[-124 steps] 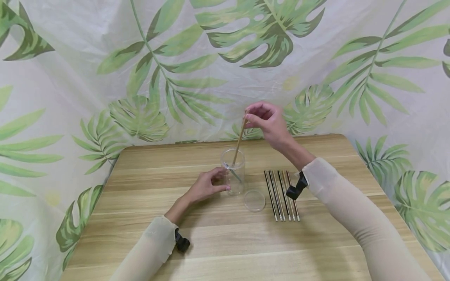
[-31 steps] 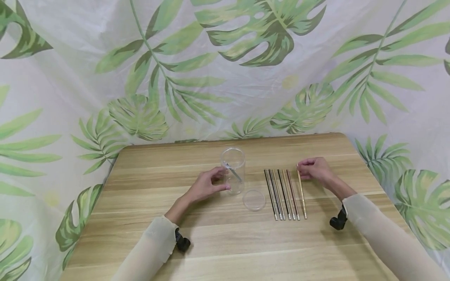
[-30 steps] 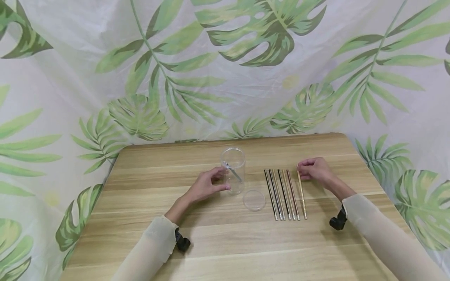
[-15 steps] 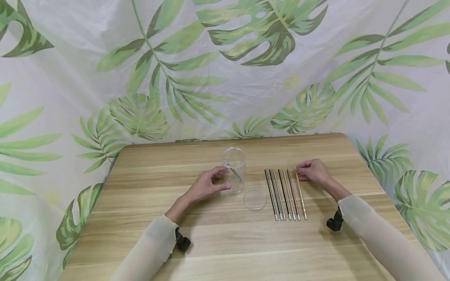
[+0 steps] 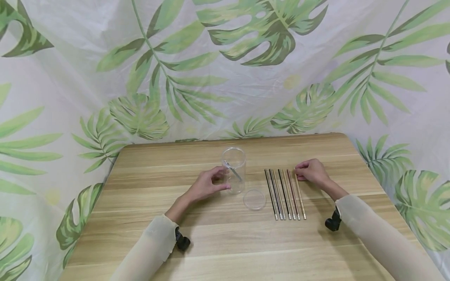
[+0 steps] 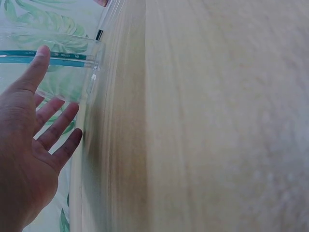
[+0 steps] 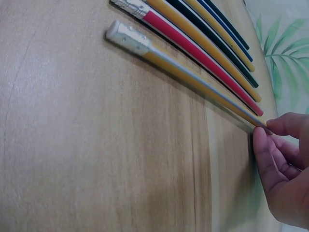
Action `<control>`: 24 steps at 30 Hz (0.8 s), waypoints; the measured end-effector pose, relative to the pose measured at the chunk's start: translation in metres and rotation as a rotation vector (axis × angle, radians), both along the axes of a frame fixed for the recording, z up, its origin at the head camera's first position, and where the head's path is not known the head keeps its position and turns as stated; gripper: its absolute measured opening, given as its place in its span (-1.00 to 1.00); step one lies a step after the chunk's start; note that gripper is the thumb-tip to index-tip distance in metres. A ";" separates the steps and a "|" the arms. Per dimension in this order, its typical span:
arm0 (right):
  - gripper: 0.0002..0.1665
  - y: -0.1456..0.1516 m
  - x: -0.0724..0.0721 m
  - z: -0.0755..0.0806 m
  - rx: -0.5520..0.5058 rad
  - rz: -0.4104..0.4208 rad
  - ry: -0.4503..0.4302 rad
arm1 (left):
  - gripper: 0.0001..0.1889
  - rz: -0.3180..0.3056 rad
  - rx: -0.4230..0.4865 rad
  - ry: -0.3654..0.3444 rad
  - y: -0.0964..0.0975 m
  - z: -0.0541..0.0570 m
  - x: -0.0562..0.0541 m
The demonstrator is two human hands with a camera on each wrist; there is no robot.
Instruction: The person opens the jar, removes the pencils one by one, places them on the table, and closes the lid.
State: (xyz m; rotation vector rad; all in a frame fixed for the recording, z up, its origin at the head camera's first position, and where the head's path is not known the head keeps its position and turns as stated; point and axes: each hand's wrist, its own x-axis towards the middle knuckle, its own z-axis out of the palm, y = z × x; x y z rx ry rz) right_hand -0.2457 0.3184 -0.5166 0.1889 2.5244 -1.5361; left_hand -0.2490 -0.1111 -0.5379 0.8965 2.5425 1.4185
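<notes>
My left hand (image 5: 205, 185) rests against the left side of a clear plastic jar (image 5: 238, 185), thumb in front. The left wrist view shows its fingers (image 6: 57, 133) spread and fairly straight. A teal pencil (image 6: 67, 56) leans inside the jar. On the table, my right hand (image 5: 313, 171) pinches the far end of a yellow pencil (image 7: 193, 86) between thumb and fingertips. This pencil lies flat, its white eraser end toward me. Just to its left is a red pencil (image 7: 203, 65), the nearest of a row of several pencils.
Between jar and row lies a round clear lid (image 5: 254, 200). More pencils, yellow (image 7: 217, 58) and dark ones among them, lie side by side with erasers toward me. A leaf-patterned cloth (image 5: 186, 78) hangs behind the wooden table (image 5: 225, 246).
Four seconds ago my right hand held the yellow pencil over the jar's mouth. It then lay right of the row, and has since slid left, closer to the red one. My left hand stayed put.
</notes>
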 end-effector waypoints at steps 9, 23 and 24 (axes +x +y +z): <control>-0.74 -0.004 0.002 0.001 0.082 0.016 0.025 | -0.33 -0.009 0.005 0.009 0.000 0.000 0.000; -0.79 -0.005 0.002 -0.002 0.135 0.010 0.057 | -0.32 -0.004 0.003 0.004 0.000 -0.001 0.000; -0.79 -0.005 0.002 -0.002 0.139 0.011 0.059 | -0.32 -0.003 0.000 0.002 0.000 0.000 0.000</control>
